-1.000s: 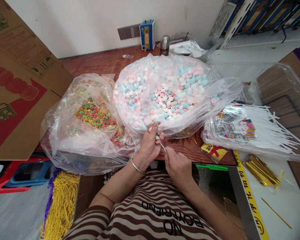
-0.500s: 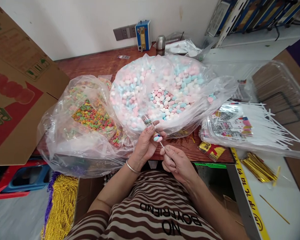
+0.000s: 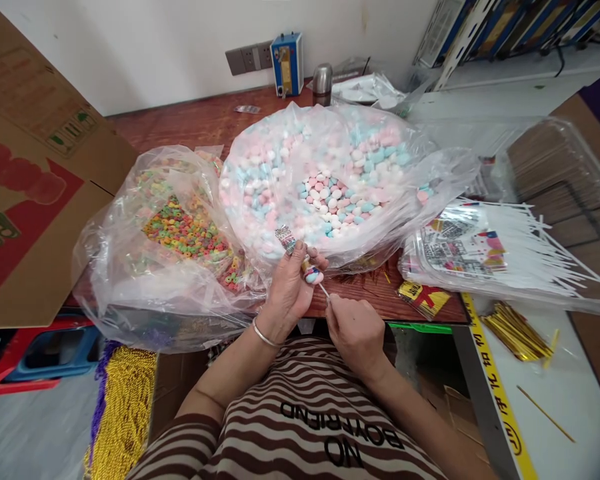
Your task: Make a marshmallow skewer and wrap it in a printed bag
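My left hand (image 3: 291, 287), with a bangle at its wrist, is closed round a small clear printed packet (image 3: 285, 239) whose lower end holds pink, blue and white candies (image 3: 312, 275). A thin white stick (image 3: 324, 290) comes out of the candy end toward my right hand (image 3: 356, 328), whose fingers are curled and pinch its lower end. Both hands are in front of a big clear bag of pastel candies (image 3: 265, 167). Left of it lies a clear bag of small coloured rings (image 3: 180, 230).
On the right, a clear tray (image 3: 510, 293) holds white sticks and printed packets. Gold twist ties (image 3: 517, 331) lie near it. A cardboard box (image 3: 25, 167) stands at the left. Behind are a metal flask (image 3: 322, 85) and a blue device (image 3: 287, 65).
My right hand has turned and its fingers have curled more tightly round the stick's end. The packet in my left hand has tilted and moved slightly left.
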`<state>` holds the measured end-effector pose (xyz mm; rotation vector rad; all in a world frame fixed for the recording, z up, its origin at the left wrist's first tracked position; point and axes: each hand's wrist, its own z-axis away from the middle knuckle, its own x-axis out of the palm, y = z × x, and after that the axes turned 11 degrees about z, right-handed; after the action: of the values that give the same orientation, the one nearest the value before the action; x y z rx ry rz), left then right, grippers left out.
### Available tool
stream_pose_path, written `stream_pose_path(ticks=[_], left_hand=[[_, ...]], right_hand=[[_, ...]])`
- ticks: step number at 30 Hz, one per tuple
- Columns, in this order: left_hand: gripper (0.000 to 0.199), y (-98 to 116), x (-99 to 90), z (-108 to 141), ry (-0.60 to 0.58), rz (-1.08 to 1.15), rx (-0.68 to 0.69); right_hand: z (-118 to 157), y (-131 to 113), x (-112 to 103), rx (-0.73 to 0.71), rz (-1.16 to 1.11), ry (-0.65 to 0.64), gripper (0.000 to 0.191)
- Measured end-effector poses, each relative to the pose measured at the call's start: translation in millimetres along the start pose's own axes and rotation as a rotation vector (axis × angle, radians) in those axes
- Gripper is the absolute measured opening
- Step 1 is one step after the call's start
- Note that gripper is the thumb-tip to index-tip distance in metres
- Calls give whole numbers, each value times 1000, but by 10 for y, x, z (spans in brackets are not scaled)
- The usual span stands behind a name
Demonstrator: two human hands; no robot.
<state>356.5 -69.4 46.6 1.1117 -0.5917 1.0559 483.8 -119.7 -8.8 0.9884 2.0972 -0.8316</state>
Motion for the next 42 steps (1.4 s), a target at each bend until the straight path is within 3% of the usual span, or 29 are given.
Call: stream_pose_path(ticks=[3,6,10,13,18,23,28,31,34,36,39,42], left_hand=[[34,-111,16,59,-37,8,-19],[37,-154,-40,109,-97,-82,-13],[36,-67,-198,148,-102,-430,311],[19,20,-286,161,-111,-728,508],[20,91,-309,133,-157,-947,598],[22,116,-315,97,-116,-925,533],[18,108,-347,81,-103,-889,478],[19,135,-314,73,-137,-618,365],[41,208,-245,54,-236,-216,143],[50,251,-204,30,-271,-83,-2],[41,256,-164,-23,-234,-31,-86],[21,214,-124,-75,-136,38,-80]], right_hand=[[-45,4,19,82,-103,-7,17],[-100,27,-37,323,-402,-98,17],[-108,75,-112,554,-690,-186,23],[-79,75,-111,596,-756,-211,25],[-85,23,-143,525,-684,-189,19],[-110,15,-203,496,-712,-191,18],[-84,14,-137,720,-1213,-362,27],[-96,-1,-115,868,-1525,-427,29],[-111,-19,-129,935,-1711,-516,27],[-106,-39,-134,943,-1806,-609,27],[-74,-92,-106,924,-1931,-741,28],[-36,-148,-59,890,-1948,-767,27]])
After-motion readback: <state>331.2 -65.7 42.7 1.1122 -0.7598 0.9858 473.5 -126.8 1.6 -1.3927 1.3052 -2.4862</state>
